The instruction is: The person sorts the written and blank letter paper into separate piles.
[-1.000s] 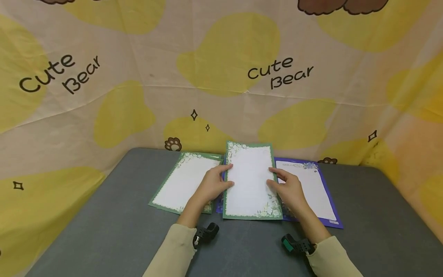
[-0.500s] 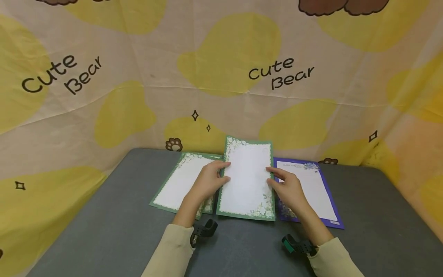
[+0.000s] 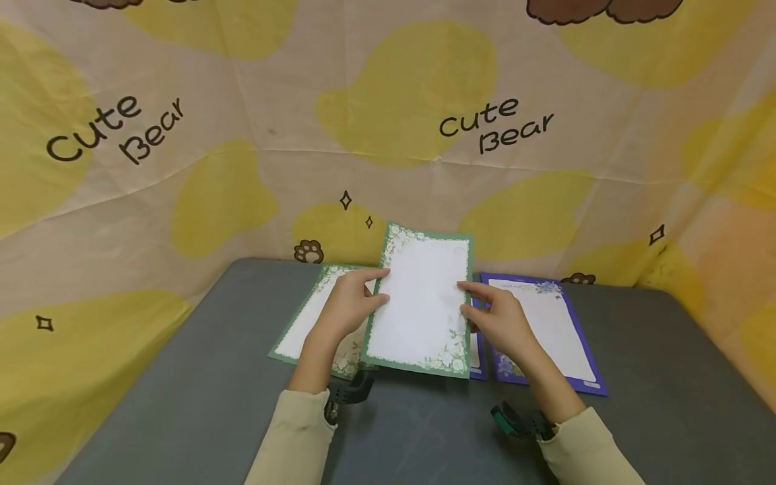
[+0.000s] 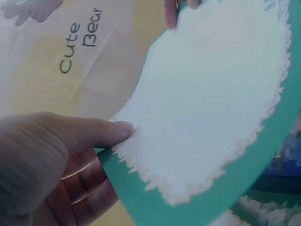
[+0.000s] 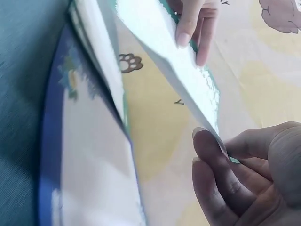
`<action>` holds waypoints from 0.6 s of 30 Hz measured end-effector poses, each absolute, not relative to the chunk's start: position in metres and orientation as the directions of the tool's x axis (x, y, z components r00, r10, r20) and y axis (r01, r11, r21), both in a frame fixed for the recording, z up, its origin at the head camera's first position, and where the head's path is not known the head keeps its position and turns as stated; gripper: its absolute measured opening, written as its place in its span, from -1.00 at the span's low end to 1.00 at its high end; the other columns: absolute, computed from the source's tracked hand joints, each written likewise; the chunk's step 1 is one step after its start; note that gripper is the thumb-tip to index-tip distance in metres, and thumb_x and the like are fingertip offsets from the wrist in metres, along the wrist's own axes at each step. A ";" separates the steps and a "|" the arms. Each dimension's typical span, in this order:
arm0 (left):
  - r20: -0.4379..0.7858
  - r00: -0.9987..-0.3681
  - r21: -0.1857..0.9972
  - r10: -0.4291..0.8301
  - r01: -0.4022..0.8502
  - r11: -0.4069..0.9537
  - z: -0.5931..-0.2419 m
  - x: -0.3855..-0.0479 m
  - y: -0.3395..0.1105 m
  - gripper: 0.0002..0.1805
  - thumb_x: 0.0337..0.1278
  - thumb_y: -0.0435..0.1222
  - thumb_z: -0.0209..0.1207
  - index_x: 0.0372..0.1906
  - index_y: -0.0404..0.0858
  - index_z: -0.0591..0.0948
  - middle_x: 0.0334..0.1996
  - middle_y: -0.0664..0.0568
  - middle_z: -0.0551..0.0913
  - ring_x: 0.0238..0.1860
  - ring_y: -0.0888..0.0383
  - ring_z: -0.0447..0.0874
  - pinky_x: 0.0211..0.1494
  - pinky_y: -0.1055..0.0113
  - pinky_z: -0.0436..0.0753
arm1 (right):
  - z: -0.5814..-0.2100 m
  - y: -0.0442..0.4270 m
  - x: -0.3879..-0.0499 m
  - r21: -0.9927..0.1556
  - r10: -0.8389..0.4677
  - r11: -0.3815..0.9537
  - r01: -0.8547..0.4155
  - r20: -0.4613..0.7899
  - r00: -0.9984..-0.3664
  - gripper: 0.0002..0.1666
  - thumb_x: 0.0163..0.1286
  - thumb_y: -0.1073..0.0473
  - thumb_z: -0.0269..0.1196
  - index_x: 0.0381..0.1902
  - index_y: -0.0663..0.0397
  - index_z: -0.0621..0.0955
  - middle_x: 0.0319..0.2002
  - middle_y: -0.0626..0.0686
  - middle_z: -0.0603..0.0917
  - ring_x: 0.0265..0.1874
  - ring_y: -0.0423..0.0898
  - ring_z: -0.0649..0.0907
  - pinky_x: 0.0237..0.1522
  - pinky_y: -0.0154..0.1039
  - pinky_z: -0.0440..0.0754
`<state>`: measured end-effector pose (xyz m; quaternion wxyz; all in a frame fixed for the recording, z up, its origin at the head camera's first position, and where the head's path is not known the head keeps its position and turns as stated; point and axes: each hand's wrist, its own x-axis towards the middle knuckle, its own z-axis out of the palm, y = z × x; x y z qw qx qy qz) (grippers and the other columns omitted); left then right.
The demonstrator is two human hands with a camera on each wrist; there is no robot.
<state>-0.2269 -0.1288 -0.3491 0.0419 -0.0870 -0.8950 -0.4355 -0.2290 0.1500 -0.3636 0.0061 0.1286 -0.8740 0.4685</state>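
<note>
Cloth (image 3: 394,87) in cream, patterned with yellow blotches, fills the background and hangs behind the table (image 3: 424,431), whose dark grey top spreads across the lower part of the head view. Above the far half of that table is the held sheet (image 3: 421,303), white with a green border and pale flowers at two opposite corners. The left wrist view shows it bowed in a curve, and the right wrist view shows a gap between it and the paper below.

Seen from the head, it overlaps a second green sheet (image 3: 310,311) on the person's left and a purple sheet (image 3: 477,370), of which only a strip shows past its right edge. Farther right, a violet sheet (image 3: 560,330) lies at a slant on the table, partly hidden by the right hand (image 3: 500,320) and forearm.

Beige sleeves (image 3: 289,438) cover both forearms. The left hand (image 3: 347,303) pinches the left edge of the held sheet, thumb on the white face, other fingers behind. The right hand pinches the opposite edge between thumb and fingers. Dark lettering (image 3: 497,124) on the cloth reads "Cute Bear" twice. Black bands (image 3: 351,389) circle the wrists. A brown paw print (image 3: 309,251) sits just above the table's far edge.
</note>
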 end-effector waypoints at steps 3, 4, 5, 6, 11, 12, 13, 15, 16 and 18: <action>0.157 -0.982 0.757 0.105 0.188 0.625 -0.343 -0.225 -0.134 -0.45 0.29 -0.32 0.30 0.38 -0.07 0.55 0.13 -0.02 0.67 -0.61 0.13 0.34 -0.51 0.30 0.42 | -0.358 0.141 -0.231 -0.798 -0.217 0.548 -0.250 0.153 -0.964 -0.47 0.43 0.22 0.26 0.36 0.01 0.56 0.28 0.29 0.61 -0.52 -0.06 0.73 -0.66 -0.31 0.44; 0.160 -0.982 0.755 0.096 0.184 0.629 -0.341 -0.224 -0.137 -0.45 0.29 -0.31 0.30 0.38 -0.07 0.55 0.20 -0.01 0.64 -0.61 0.12 0.34 -0.52 0.29 0.42 | -0.355 0.137 -0.232 -0.796 -0.217 0.547 -0.258 0.162 -0.963 -0.49 0.44 0.21 0.25 0.34 0.02 0.57 0.26 0.29 0.62 -0.54 -0.05 0.73 -0.65 -0.31 0.45; 0.160 -0.983 0.755 0.088 0.179 0.630 -0.340 -0.223 -0.139 -0.45 0.29 -0.31 0.30 0.38 -0.07 0.54 0.22 -0.01 0.62 -0.62 0.13 0.32 -0.52 0.30 0.41 | -0.353 0.133 -0.233 -0.796 -0.214 0.546 -0.262 0.170 -0.962 -0.51 0.46 0.20 0.23 0.32 0.03 0.59 0.24 0.28 0.64 -0.54 -0.03 0.74 -0.61 -0.31 0.51; 0.159 -0.984 0.759 0.082 0.175 0.627 -0.338 -0.222 -0.141 -0.44 0.29 -0.32 0.30 0.38 -0.08 0.54 0.14 -0.04 0.65 -0.64 0.13 0.30 -0.54 0.31 0.39 | -0.350 0.129 -0.234 -0.796 -0.208 0.544 -0.263 0.176 -0.962 -0.54 0.48 0.19 0.22 0.30 0.03 0.60 0.23 0.26 0.66 -0.53 -0.01 0.74 -0.58 -0.29 0.54; 0.176 -0.983 0.768 0.050 0.169 0.617 -0.332 -0.220 -0.154 -0.43 0.29 -0.33 0.29 0.39 -0.08 0.53 -0.05 -0.16 0.67 -0.69 0.15 0.20 -0.58 0.33 0.31 | -0.344 0.113 -0.240 -0.812 -0.172 0.521 -0.262 0.200 -0.965 -0.62 0.52 0.12 0.19 0.22 0.03 0.67 0.11 0.19 0.74 -0.49 -0.05 0.77 -0.35 -0.15 0.76; 0.179 -0.983 0.771 0.044 0.168 0.615 -0.331 -0.219 -0.157 -0.43 0.29 -0.34 0.29 0.39 -0.07 0.53 0.00 -0.16 0.67 -0.69 0.14 0.20 -0.57 0.33 0.31 | -0.343 0.110 -0.242 -0.814 -0.166 0.519 -0.260 0.203 -0.965 -0.63 0.52 0.12 0.20 0.21 0.02 0.68 0.09 0.18 0.75 -0.50 -0.08 0.76 -0.35 -0.15 0.76; 0.183 -0.982 0.771 0.037 0.167 0.614 -0.330 -0.218 -0.159 -0.43 0.28 -0.33 0.30 0.39 -0.07 0.53 0.10 -0.13 0.66 -0.68 0.14 0.20 -0.57 0.32 0.31 | -0.343 0.107 -0.243 -0.816 -0.163 0.516 -0.260 0.205 -0.965 -0.63 0.51 0.13 0.20 0.20 0.02 0.68 0.07 0.17 0.76 -0.52 -0.11 0.75 -0.35 -0.16 0.76; 0.190 -0.981 0.774 0.028 0.167 0.610 -0.327 -0.217 -0.164 -0.43 0.28 -0.34 0.30 0.39 -0.08 0.53 0.28 -0.03 0.58 -0.66 0.13 0.24 -0.54 0.31 0.35 | -0.342 0.100 -0.246 -0.820 -0.157 0.509 -0.263 0.212 -0.965 -0.64 0.50 0.14 0.21 0.19 0.02 0.69 0.04 0.17 0.77 -0.55 -0.15 0.73 -0.37 -0.19 0.75; 0.187 -0.982 0.774 0.023 0.162 0.612 -0.326 -0.216 -0.166 -0.43 0.29 -0.33 0.30 0.39 -0.07 0.53 0.27 -0.03 0.58 -0.65 0.12 0.25 -0.52 0.30 0.35 | -0.341 0.097 -0.247 -0.820 -0.153 0.507 -0.264 0.216 -0.964 -0.65 0.49 0.15 0.21 0.17 0.02 0.70 0.02 0.17 0.78 -0.59 -0.15 0.71 -0.39 -0.21 0.74; 0.183 -0.983 0.774 0.013 0.152 0.615 -0.324 -0.214 -0.170 -0.43 0.29 -0.32 0.30 0.40 -0.06 0.52 0.27 -0.01 0.57 -0.63 0.11 0.26 -0.50 0.29 0.37 | -0.341 0.091 -0.250 -0.826 -0.138 0.501 -0.258 0.218 -0.966 -0.66 0.48 0.16 0.22 0.14 0.00 0.72 0.00 0.15 0.78 -0.63 -0.16 0.67 -0.43 -0.25 0.71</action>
